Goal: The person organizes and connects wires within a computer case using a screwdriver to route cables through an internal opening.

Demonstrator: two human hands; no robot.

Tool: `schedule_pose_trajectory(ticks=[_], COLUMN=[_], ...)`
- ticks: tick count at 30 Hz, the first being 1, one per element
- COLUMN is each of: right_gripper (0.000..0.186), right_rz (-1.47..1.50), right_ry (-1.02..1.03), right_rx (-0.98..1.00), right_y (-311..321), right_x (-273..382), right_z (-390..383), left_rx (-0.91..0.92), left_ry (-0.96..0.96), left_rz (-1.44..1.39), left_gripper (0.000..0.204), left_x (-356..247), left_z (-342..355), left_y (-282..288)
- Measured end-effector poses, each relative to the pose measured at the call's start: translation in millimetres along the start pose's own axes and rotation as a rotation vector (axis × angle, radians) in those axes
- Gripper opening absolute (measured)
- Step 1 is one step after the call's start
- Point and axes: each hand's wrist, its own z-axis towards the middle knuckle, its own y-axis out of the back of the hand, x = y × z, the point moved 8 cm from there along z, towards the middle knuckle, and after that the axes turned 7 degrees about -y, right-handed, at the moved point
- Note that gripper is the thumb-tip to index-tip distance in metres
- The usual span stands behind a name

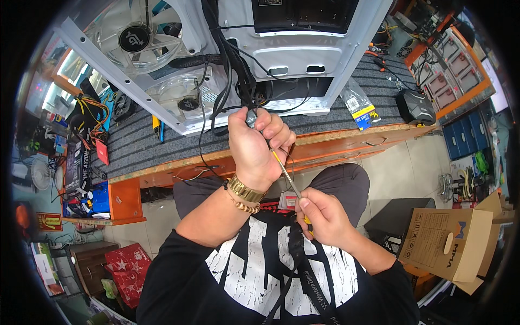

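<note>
A white computer case [295,57] stands on the bench with a bundle of black cables [230,70] hanging down its inside. At the bundle's lower end, my left hand [254,143] is closed around the cables, and a small grey piece shows between thumb and fingers. From below that hand a thin grey shaft [290,177] slants down to the right, with yellow near its upper end. My right hand [325,216] is closed on the shaft's lower end, where more yellow shows under the fingers. Whether it is a screwdriver I cannot tell.
Clear fans [135,40] fill the case's left side. On the ribbed grey bench mat [146,143] lie a packet of cable ties [360,108] and a black box-shaped device [414,105]. An open cardboard box [449,244] stands at the lower right. Drawers line the bench front.
</note>
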Motion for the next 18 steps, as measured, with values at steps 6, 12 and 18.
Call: schedule_pose_trajectory(ticks=[6,12,18], right_gripper=[0.027,0.027,0.025], right_rz=[0.006,0.043,0.06], right_ry=[0.005,0.0,0.013], right_rx=[-0.01,-0.011,-0.015], right_y=[-0.4,-2.7,-5.6], right_x=[-0.8,-4.2,-3.0], right_z=[-1.1,-1.9,-1.9], left_rx=[-0.009,-0.023,-0.021], left_ry=[0.004,-0.002,0.004], left_rz=[0.002,0.038,0.058], left_gripper=[0.044,0.044,0.044], left_x=[0.1,-0.3,-1.0], left_z=[-0.8,-2.2,-0.9], left_y=[-0.9,0.8,2.1])
